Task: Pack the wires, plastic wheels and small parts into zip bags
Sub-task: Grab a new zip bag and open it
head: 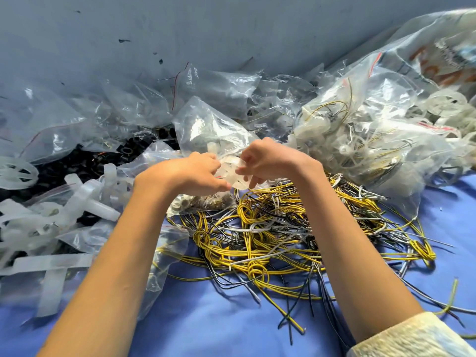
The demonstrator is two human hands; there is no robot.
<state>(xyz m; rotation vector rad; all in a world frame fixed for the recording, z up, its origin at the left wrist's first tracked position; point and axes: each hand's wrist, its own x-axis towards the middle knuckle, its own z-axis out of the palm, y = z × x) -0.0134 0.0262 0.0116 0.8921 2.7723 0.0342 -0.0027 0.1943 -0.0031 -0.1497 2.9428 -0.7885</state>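
Note:
My left hand (195, 173) and my right hand (268, 161) meet at the centre, both pinching the lower end of a clear zip bag (206, 127) that rises behind them. Small translucent white plastic parts (233, 171) show between the fingers, inside the bag. Just below the hands lies a tangle of yellow, black and grey wires (270, 235) on the blue cloth. A white plastic wheel (16, 172) sits at the far left. A small bag of brownish small parts (203, 202) lies under my left hand.
Empty clear zip bags (134, 104) pile up along the grey wall. Filled bags of wheels and wires (365, 140) heap at the right. White plastic strips and tubes (64, 222) and black small parts (77, 163) cover the left. Blue cloth (219, 318) shows in front.

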